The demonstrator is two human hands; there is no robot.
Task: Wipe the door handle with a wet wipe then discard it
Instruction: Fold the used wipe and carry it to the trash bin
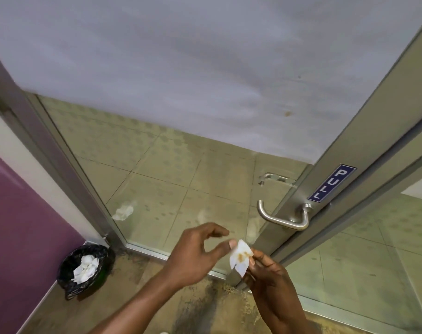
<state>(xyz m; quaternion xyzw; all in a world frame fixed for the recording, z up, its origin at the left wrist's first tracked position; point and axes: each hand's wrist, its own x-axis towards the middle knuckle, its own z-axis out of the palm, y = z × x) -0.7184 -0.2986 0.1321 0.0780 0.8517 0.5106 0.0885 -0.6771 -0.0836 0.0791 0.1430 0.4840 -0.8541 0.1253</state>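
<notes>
A white wet wipe [240,256] with brown stains is pinched between the fingers of my right hand [270,276], low in the middle of the view. My left hand [200,254] is beside it, its thumb tip touching the wipe's left edge while the other fingers are spread above. The steel lever door handle [281,219] sticks out from the door's metal frame, above and to the right of both hands. Neither hand touches the handle.
A small bin [84,268] lined with a black bag and holding used white wipes stands on the floor at the lower left, by the purple wall. The glass door has a frosted upper panel and a blue "PULL" sticker [331,183]. A white scrap shows behind the glass [123,212].
</notes>
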